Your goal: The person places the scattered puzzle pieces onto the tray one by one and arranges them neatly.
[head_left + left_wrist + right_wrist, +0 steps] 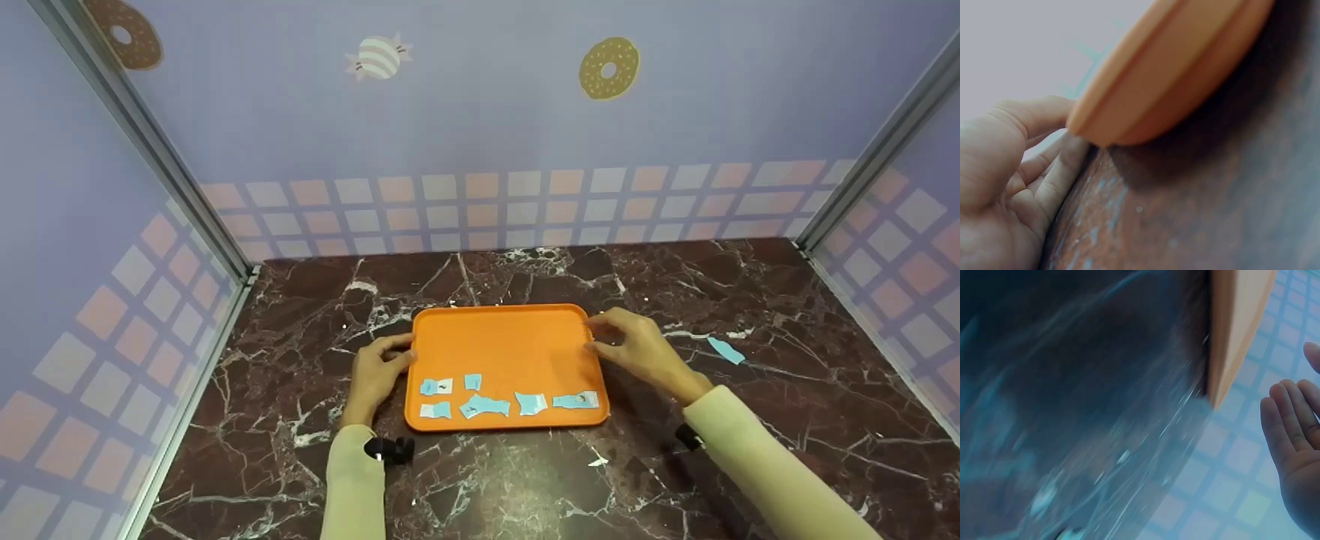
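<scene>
An orange tray (502, 337) lies on the dark marbled table, with several torn light-blue paper pieces (486, 406) along its near side. My left hand (375, 375) pinches the tray's left rim. In the left wrist view, the thumb (1050, 115) sits at the rim and the other fingers (1058, 174) are lower, by the tabletop. Close to the tray's right edge is my right hand (637, 349), its thumb and fingers spread. The right wrist view shows its fingers (1292, 416) fairly straight, with a gap between them and the tray (1235, 332).
Another light-blue paper piece (725, 350) lies on the table to the right of my right hand. A small white scrap (598, 459) is in front of the tray. Patterned walls (480, 135) enclose the table at the back and both sides.
</scene>
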{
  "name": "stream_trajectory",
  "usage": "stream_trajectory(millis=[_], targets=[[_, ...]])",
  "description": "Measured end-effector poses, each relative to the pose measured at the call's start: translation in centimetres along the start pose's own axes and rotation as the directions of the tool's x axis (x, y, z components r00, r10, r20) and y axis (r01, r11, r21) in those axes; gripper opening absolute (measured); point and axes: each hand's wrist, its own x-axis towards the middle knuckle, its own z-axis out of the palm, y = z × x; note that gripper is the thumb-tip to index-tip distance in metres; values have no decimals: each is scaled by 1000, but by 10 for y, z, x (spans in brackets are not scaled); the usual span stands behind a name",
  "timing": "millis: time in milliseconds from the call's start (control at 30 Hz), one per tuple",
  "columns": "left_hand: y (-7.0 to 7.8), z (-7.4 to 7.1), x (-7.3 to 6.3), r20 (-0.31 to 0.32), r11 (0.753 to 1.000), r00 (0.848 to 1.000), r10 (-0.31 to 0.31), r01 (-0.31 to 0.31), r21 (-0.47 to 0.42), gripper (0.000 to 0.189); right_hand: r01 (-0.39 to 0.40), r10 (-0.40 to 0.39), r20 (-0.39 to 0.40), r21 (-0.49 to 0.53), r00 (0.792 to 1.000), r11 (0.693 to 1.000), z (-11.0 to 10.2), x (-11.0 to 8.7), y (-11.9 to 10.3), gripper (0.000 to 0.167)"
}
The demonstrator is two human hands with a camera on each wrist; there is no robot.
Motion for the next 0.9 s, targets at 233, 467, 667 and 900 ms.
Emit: stream_trajectory(millis=[233, 467, 667, 900], targets=[[-1, 1, 0, -3, 1000, 1000, 14, -14, -16, 28, -45, 41, -55, -65, 998, 997, -28, -14, 23, 33], [0, 0, 0, 1, 1000, 1000, 17, -17, -16, 28, -102, 91, -104, -111, 990, 989, -54, -27, 42, 35], [0, 0, 0, 2, 1000, 1000, 9, -9, -14, 28, -104, 80, -123, -200, 989, 974, -76, -40, 57, 34], [0, -1, -1, 10, 1000, 1000, 14, -14, 2, 29, -166, 142, -114, -238, 983, 957, -99, -53, 74, 34]])
